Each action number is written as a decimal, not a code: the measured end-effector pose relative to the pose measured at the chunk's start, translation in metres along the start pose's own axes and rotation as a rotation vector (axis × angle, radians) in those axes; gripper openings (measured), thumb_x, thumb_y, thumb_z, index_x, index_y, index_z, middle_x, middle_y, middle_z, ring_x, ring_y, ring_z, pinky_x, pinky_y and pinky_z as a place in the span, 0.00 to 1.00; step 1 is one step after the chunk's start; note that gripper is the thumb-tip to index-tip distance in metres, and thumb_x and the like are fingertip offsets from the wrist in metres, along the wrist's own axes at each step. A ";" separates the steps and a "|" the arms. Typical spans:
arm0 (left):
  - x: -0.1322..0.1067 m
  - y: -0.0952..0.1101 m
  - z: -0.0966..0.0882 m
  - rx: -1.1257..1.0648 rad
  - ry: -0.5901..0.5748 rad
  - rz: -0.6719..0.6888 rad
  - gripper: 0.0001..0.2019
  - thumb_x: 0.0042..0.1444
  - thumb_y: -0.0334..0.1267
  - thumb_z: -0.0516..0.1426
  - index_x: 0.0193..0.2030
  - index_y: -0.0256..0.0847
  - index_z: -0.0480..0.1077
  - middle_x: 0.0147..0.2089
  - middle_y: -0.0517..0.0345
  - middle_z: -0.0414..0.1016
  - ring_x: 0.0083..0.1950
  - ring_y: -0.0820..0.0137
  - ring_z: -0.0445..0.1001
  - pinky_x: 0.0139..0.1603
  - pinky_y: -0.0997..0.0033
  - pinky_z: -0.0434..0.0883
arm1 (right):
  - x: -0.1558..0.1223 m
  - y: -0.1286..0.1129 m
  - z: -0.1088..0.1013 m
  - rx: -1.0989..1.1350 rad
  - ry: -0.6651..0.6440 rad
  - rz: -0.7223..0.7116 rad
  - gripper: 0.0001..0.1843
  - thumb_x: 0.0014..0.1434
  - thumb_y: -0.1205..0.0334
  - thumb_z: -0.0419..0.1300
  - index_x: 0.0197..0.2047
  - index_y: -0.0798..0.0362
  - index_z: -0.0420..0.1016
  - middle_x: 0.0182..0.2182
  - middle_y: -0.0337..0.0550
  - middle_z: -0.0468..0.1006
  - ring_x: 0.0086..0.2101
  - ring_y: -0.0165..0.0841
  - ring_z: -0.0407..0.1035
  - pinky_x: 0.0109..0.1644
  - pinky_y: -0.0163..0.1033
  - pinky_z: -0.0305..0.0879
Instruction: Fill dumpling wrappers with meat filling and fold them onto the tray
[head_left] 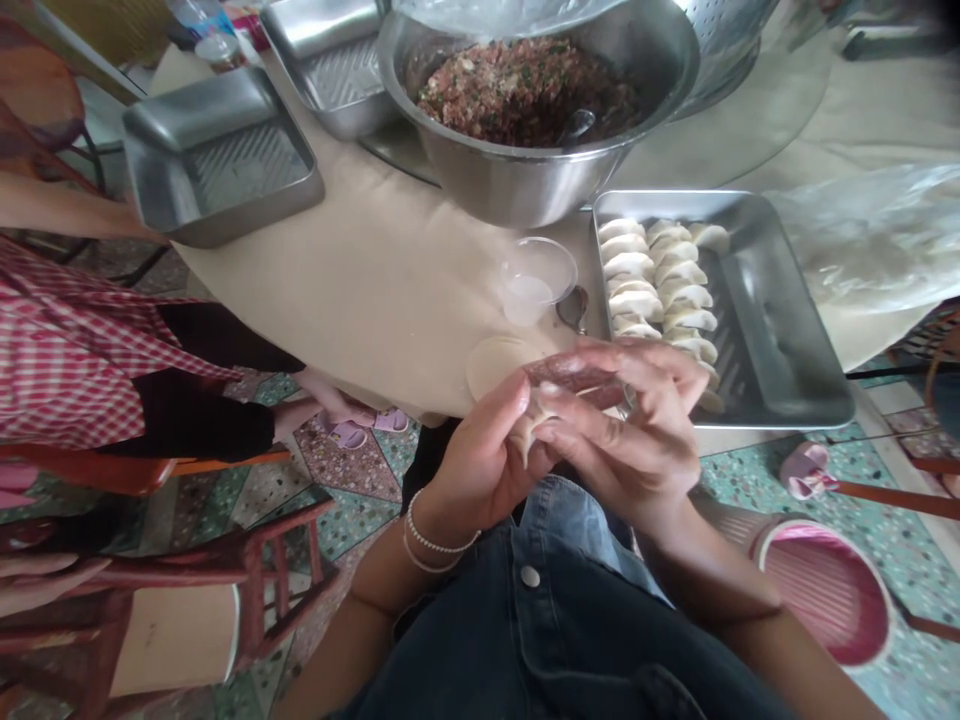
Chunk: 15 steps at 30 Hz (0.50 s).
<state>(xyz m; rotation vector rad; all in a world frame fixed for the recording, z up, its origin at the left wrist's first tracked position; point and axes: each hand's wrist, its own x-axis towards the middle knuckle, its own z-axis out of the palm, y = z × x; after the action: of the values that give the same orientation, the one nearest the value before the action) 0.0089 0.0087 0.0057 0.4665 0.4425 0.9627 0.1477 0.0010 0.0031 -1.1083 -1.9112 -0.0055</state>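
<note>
Both of my hands meet just off the table's near edge, over my lap, around one dumpling (534, 418). My left hand (480, 460) cups it from below, fingers curled round the pale dough. My right hand (637, 425) pinches its top edge, where pink meat filling shows. A stack of round wrappers (496, 362) lies on the table right behind my hands. A steel tray (780, 330) holding two rows of folded dumplings (660, 285) sits to the right. A big steel bowl (517, 185) of minced meat filling (525, 90) stands further back.
A small clear cup of water (536, 280) and a spoon (574, 308) sit between wrappers and bowl. Two empty steel trays (217, 150) lie at the back left. A person in a red checked top (67, 350) sits left. A pink bin (825, 590) stands at lower right.
</note>
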 end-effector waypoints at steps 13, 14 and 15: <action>-0.009 0.008 0.005 0.065 -0.090 -0.182 0.19 0.65 0.49 0.44 0.44 0.44 0.72 0.35 0.51 0.78 0.49 0.58 0.79 0.45 0.55 0.77 | 0.010 0.027 -0.021 0.025 -0.217 -0.281 0.15 0.59 0.51 0.63 0.50 0.27 0.74 0.48 0.28 0.76 0.50 0.36 0.66 0.54 0.47 0.57; -0.009 0.007 0.005 0.071 -0.077 -0.197 0.19 0.65 0.50 0.44 0.43 0.43 0.72 0.34 0.50 0.77 0.48 0.59 0.79 0.44 0.56 0.77 | 0.012 0.028 -0.023 0.034 -0.223 -0.302 0.13 0.59 0.51 0.63 0.48 0.27 0.75 0.47 0.27 0.77 0.51 0.35 0.67 0.54 0.47 0.57; -0.009 0.005 0.006 0.057 -0.074 -0.211 0.19 0.65 0.50 0.44 0.43 0.42 0.72 0.34 0.50 0.77 0.47 0.59 0.79 0.44 0.56 0.77 | 0.013 0.030 -0.024 0.045 -0.216 -0.315 0.11 0.59 0.52 0.63 0.46 0.28 0.76 0.45 0.26 0.78 0.51 0.35 0.67 0.55 0.47 0.56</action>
<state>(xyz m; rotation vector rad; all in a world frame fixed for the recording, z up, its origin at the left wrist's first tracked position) 0.0041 0.0027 0.0148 0.4953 0.4437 0.7280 0.1826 0.0180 0.0149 -0.7945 -2.2520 -0.0185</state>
